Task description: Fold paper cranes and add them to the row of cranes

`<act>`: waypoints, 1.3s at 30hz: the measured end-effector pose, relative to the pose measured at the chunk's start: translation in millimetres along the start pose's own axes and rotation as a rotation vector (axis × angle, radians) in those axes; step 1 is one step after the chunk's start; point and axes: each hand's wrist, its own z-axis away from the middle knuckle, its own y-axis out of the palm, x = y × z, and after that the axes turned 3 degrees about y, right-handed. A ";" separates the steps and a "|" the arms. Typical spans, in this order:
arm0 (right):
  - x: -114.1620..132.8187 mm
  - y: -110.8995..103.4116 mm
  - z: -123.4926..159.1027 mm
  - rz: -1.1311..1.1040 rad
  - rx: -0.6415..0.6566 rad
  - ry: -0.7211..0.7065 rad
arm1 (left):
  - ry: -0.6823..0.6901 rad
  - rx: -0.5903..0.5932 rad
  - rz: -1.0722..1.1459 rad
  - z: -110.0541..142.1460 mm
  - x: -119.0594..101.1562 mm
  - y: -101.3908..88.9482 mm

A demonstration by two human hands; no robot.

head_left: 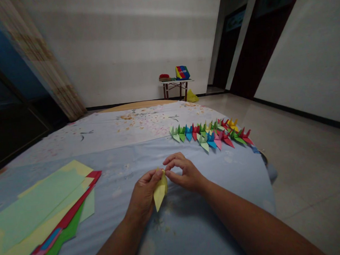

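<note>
A small piece of folded yellow paper (160, 193), with a long point hanging downward, is pinched between the thumb and fingers of my left hand (145, 193). My right hand (185, 173) is beside its upper end, thumb and index finger closed at the paper's top edge, the other fingers curled above. Whether the right fingertips grip the paper or only touch it is hard to see. Beyond my right hand, several folded paper cranes (211, 141) in green, blue, red, pink and yellow stand in rows on the table.
Loose sheets of coloured paper (44, 206) lie in a stack at the left. A pale blue cloth (126, 161) and a floral cloth (106, 126) cover the round table. Against the far wall, a small table (172, 82) bears a colourful box (182, 72).
</note>
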 end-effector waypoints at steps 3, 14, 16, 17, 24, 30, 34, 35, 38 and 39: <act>1.7 0.0 0.6 -0.003 -0.008 0.019 | 0.000 0.010 -0.015 0.7 0.6 0.3; -0.6 2.4 1.8 0.014 -0.022 -0.004 | 0.024 0.019 -0.077 2.0 2.7 -0.3; -2.2 3.2 2.3 0.027 -0.023 -0.006 | 0.026 0.019 -0.076 2.2 2.8 0.1; -2.8 3.5 2.5 0.033 -0.021 -0.007 | 0.029 0.015 -0.078 2.3 2.9 0.2; -1.1 1.6 2.2 0.040 -0.013 -0.006 | 0.060 -0.019 -0.098 1.6 3.0 -0.1; 2.1 2.5 1.2 -0.001 -0.001 0.012 | 0.066 -0.019 -0.119 -0.1 5.4 -2.0; 1.7 3.5 1.5 -0.006 0.000 0.012 | 0.085 -0.007 -0.165 -1.0 6.6 -3.8; 1.7 3.5 1.6 -0.005 0.001 0.010 | 0.095 -0.008 -0.180 -1.2 6.6 -4.3; 1.2 3.6 2.3 0.015 0.007 0.004 | 0.117 -0.003 -0.236 -1.6 6.1 -5.8; 0.8 3.8 2.6 0.025 0.010 0.000 | 0.124 -0.001 -0.257 -1.6 5.8 -6.2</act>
